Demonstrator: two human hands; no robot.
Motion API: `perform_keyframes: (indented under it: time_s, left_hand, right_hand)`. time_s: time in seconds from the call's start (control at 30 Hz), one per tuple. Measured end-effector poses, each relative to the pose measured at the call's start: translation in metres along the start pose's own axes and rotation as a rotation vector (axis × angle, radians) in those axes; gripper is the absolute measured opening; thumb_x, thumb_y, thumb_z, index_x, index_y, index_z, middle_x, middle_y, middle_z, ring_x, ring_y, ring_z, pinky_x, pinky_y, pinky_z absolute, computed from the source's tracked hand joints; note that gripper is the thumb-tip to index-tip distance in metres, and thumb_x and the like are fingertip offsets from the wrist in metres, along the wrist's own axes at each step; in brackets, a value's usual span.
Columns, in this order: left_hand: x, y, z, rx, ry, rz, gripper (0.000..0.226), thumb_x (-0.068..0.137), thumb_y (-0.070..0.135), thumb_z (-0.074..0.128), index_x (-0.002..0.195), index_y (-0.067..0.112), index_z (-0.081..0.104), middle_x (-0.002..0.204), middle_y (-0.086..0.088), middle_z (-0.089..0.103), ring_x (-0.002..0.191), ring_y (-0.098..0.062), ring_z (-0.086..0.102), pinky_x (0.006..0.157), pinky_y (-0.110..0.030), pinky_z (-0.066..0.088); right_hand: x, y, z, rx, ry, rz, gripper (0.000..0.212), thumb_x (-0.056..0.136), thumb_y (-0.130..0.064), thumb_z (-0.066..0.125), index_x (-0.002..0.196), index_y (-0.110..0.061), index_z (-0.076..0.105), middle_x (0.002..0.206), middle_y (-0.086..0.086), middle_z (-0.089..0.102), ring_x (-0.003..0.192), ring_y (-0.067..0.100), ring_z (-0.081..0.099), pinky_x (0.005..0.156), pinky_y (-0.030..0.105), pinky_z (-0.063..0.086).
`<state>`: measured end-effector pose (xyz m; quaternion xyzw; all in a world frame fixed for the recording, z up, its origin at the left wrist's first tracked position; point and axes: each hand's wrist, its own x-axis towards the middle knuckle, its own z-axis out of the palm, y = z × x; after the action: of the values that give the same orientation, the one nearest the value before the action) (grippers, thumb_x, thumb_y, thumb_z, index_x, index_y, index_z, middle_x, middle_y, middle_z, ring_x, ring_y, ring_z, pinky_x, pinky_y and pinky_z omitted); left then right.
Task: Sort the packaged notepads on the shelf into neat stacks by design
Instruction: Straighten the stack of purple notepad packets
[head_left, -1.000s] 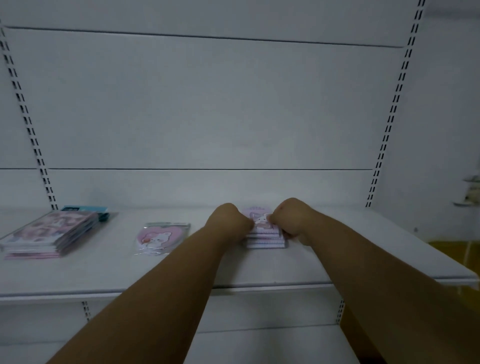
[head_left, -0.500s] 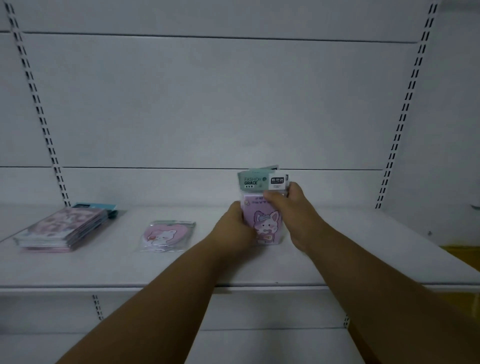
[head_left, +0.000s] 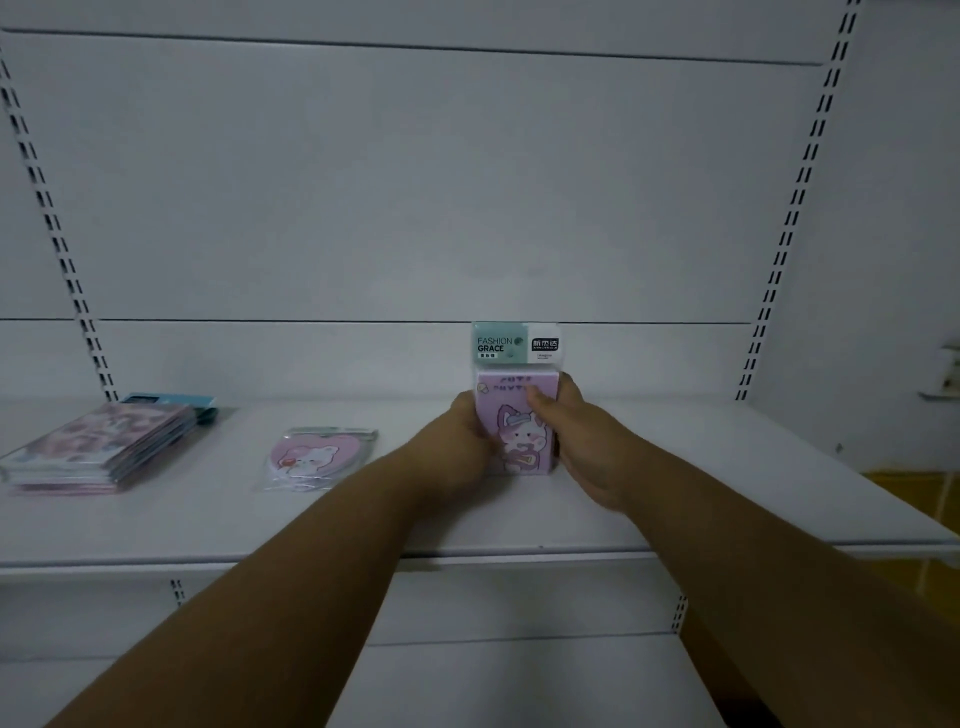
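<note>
A bundle of purple notepads (head_left: 517, 436) with a cartoon animal on the front stands upright on its lower edge on the white shelf (head_left: 675, 499). Green and white header cards stick up above it. My left hand (head_left: 457, 447) presses its left side and my right hand (head_left: 576, 441) grips its right side, thumb across the front. A heart-shaped pink notepad (head_left: 317, 457) in clear wrap lies flat to the left. Further left is a flat stack of larger pink notepads (head_left: 98, 447).
A teal-edged package (head_left: 171, 401) lies behind the left stack. Slotted uprights (head_left: 67, 260) run up the white back panel at both sides. A lower shelf (head_left: 467, 680) sits below. Yellow floor (head_left: 914, 493) shows at the right.
The purple notepads lay flat under both hands a second ago. Both hands have stood them upright on the shelf, squared together, with the header cards now level on top.
</note>
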<state>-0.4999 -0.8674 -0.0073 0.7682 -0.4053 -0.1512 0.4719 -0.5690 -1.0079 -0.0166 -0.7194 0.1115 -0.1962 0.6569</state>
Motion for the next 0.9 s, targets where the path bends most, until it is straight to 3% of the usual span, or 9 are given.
perform_keyframes:
  time_s: [0.1,0.2,0.37,0.5,0.53,0.6,0.7,0.8,0.9]
  left_hand:
    - [0.001,-0.007,-0.006,0.209,0.029,-0.039,0.04,0.096,0.015,0.055,0.134,0.02,0.047,0.129,0.003,0.059,0.106,-0.015,0.055,0.087,-0.027,0.041]
    - [0.003,-0.01,-0.01,0.285,0.044,-0.034,0.039,0.095,0.021,0.057,0.133,0.02,0.049,0.129,0.001,0.062,0.108,-0.017,0.057,0.087,-0.028,0.043]
    - [0.006,-0.008,-0.018,0.2,0.074,-0.138,0.026,0.092,0.022,0.066,0.116,0.018,0.059,0.108,-0.001,0.07,0.086,-0.015,0.066,0.065,-0.021,0.05]
    - [0.009,0.0,-0.021,0.199,0.018,-0.202,0.027,0.094,0.021,0.063,0.118,0.01,0.065,0.114,-0.008,0.069,0.088,-0.021,0.061,0.075,-0.027,0.049]
    - [0.01,0.002,-0.021,0.228,0.001,-0.22,0.03,0.095,0.022,0.062,0.12,0.008,0.065,0.118,-0.008,0.067,0.093,-0.022,0.06,0.079,-0.029,0.047]
    - [0.012,0.005,-0.02,0.328,-0.024,-0.24,0.034,0.097,0.027,0.057,0.122,0.005,0.065,0.123,-0.012,0.064,0.103,-0.025,0.057,0.084,-0.031,0.043]
    - [0.014,0.001,-0.016,0.507,-0.067,-0.251,0.04,0.102,0.034,0.043,0.123,0.007,0.063,0.124,-0.014,0.061,0.096,-0.023,0.051,0.085,-0.029,0.039]
    - [0.015,-0.005,-0.013,0.644,-0.064,-0.232,0.045,0.104,0.038,0.031,0.124,0.011,0.061,0.122,-0.015,0.061,0.096,-0.025,0.052,0.087,-0.03,0.04]
    - [0.013,-0.011,-0.017,0.69,0.046,-0.213,0.052,0.103,0.046,0.028,0.113,0.007,0.061,0.107,-0.014,0.062,0.091,-0.028,0.055,0.081,-0.033,0.042]
  right_hand:
    - [-0.005,0.005,-0.011,-0.273,-0.031,-0.016,0.038,0.1,-0.032,0.05,0.135,-0.019,0.046,0.128,0.004,0.064,0.111,0.022,0.065,0.101,0.046,0.051]
    - [-0.008,0.003,-0.015,-0.448,-0.006,-0.055,0.035,0.097,-0.035,0.054,0.129,-0.02,0.056,0.121,0.0,0.068,0.105,0.018,0.068,0.096,0.044,0.054]
    - [-0.002,0.0,-0.015,-0.505,0.102,-0.065,0.03,0.094,-0.036,0.059,0.116,-0.016,0.062,0.105,0.004,0.073,0.089,0.021,0.073,0.083,0.045,0.06]
    - [0.003,-0.004,-0.012,-0.445,0.104,0.069,0.033,0.094,-0.033,0.061,0.102,-0.001,0.068,0.094,0.011,0.076,0.081,0.024,0.073,0.081,0.044,0.06]
    - [0.005,-0.006,-0.011,-0.425,0.104,0.113,0.034,0.094,-0.031,0.061,0.097,0.001,0.068,0.09,0.012,0.075,0.074,0.022,0.071,0.072,0.037,0.06]
    - [0.006,-0.011,-0.01,-0.501,0.113,0.181,0.033,0.094,-0.033,0.061,0.079,-0.004,0.064,0.071,0.006,0.068,0.054,0.014,0.058,0.046,0.019,0.046]
    - [0.007,-0.014,-0.012,-0.654,0.123,0.218,0.043,0.093,-0.038,0.061,0.061,-0.012,0.052,0.047,-0.002,0.052,0.044,0.011,0.043,0.029,0.012,0.028]
    - [0.009,-0.013,-0.013,-0.818,0.152,0.192,0.051,0.09,-0.051,0.06,0.059,-0.011,0.049,0.053,0.003,0.05,0.046,0.014,0.044,0.04,0.022,0.034]
    - [0.001,-0.011,-0.016,-1.032,0.169,0.062,0.061,0.093,-0.061,0.043,0.058,-0.011,0.048,0.055,0.004,0.045,0.05,0.016,0.044,0.05,0.028,0.032]
